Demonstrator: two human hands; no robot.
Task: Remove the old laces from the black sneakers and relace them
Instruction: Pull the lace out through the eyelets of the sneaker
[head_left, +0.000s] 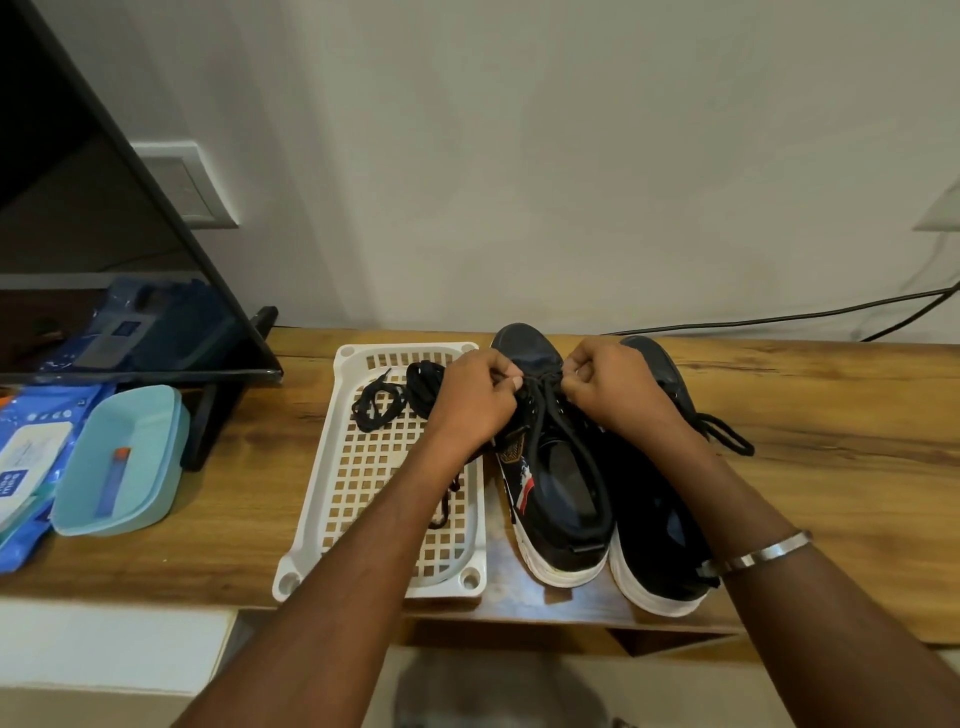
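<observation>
Two black sneakers stand side by side on the wooden counter, heels toward the person and toes at twelve o'clock toward the wall, so the eyelet rows lie open to both hands from above. The left sneaker is the one being worked on. The left hand and the right hand meet over its lower eyelets, near the toe. Each grip is clenched on a strand of the black lace, the left pinching from nine o'clock and the right from three o'clock, which keeps the lace taut across the tongue and even on both sides. Whether this lace is going in or coming out cannot be told here.

The right sneaker waits just beside it at three o'clock, touching or nearly so, with a lace loop trailing off its outer side.

At nine o'clock of the shoes sits a white perforated tray, where coiled black laces are parked, probably to keep loose laces separate and within easy reach. Farther at nine o'clock rest a pale blue tub and a pack of wipes.
</observation>
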